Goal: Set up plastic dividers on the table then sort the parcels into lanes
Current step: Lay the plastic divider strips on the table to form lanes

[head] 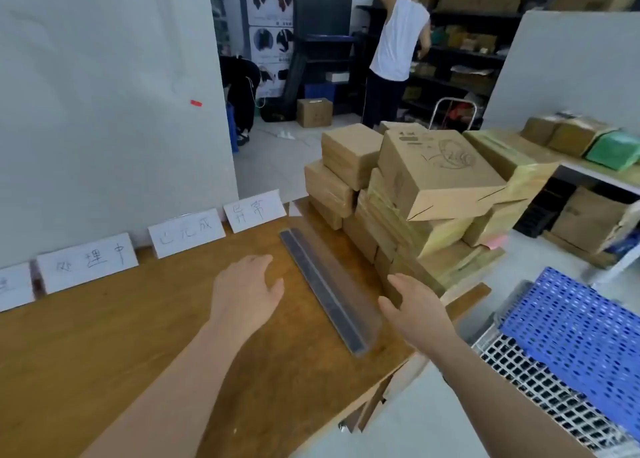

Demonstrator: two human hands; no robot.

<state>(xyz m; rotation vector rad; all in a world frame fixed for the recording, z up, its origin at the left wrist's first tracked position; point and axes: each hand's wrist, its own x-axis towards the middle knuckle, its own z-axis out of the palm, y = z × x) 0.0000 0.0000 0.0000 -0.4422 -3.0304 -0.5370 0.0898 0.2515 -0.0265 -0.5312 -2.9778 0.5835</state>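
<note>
Label cards (86, 261): white, handwritten, propped in a row along the far edge of the table (104, 336).
Left hand (246, 291): fingers loosely spread, holding nothing, just left of the divider.
Plastic divider (325, 287): one long strip lying on the table between the hands.
Right hand (412, 305): fingers relaxed and apart, holding nothing, just right of the divider.
Parcels (415, 197): brown boxes stacked at the table's right end.
Blue crate (571, 336): perforated, off the table.

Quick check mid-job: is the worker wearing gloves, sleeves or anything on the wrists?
No. The left hand and right hand are bare, without gloves. Both forearms are uncovered as far as the view shows; no sleeve, watch, band or ring is visible.
</note>
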